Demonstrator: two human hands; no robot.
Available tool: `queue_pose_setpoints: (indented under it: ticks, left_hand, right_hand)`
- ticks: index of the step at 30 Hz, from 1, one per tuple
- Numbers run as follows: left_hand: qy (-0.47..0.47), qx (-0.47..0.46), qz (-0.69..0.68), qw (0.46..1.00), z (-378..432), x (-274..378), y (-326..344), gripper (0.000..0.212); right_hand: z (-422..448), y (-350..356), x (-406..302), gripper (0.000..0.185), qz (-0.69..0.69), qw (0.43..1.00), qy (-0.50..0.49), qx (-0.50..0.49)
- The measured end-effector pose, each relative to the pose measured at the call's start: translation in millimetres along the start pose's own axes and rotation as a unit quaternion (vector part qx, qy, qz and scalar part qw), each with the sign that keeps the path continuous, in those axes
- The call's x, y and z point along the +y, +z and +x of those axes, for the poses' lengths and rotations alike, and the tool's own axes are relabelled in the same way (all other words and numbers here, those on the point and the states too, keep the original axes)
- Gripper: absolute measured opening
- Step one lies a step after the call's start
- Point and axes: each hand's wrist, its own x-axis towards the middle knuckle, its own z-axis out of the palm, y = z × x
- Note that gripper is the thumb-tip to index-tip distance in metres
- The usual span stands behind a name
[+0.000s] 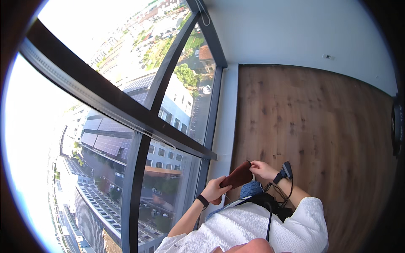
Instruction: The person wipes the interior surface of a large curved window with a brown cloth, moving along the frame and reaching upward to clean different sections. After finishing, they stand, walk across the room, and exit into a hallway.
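A dark reddish-brown cloth [239, 177], folded or bunched, is held between my two hands beside the window ledge. My left hand [215, 190] grips its lower left end, and a bit of the cloth hangs below the palm. With its fingertips, my right hand [261, 169] pinches the cloth's upper right edge. Dark bands circle both wrists, and a small black device [287, 170] with a cable is strapped to the right one. Below the cloth, a blue textured fabric [251, 188] shows in front of my body.
Tall windows in dark frames [155, 125] stand on the left, with a beaded blind chain [161, 140] along the crossbar. A pale ledge [225, 117] runs between glass and wood floor [294, 126]. A white wall with a socket [328, 57] rises beyond; a black object [398, 126] is at the right rim.
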Motion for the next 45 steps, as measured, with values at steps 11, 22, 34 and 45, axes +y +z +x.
queue_pose_setpoints:
  ticks: [11,22,34,45]
  left_hand:
    - [0.017,-0.146,0.076,0.986,217.4,30.4,50.3,0.033]
    - [0.075,-0.383,0.152,0.908,373.7,62.0,124.6,0.039]
    - [0.078,-0.499,0.247,0.827,484.8,122.6,189.4,0.028]
    - [-0.078,-0.477,0.271,0.832,555.4,116.2,219.6,0.034]
  right_hand:
    - [-174.9,-46.9,241.3,0.025,0.422,0.664,0.179,0.590]
    - [-189.6,203.3,468.4,0.045,0.361,0.406,0.495,0.678]
    - [-105.1,149.5,409.6,0.108,0.412,0.280,0.519,0.694]
    - [-112.9,99.8,449.2,0.078,0.350,0.270,0.636,0.632]
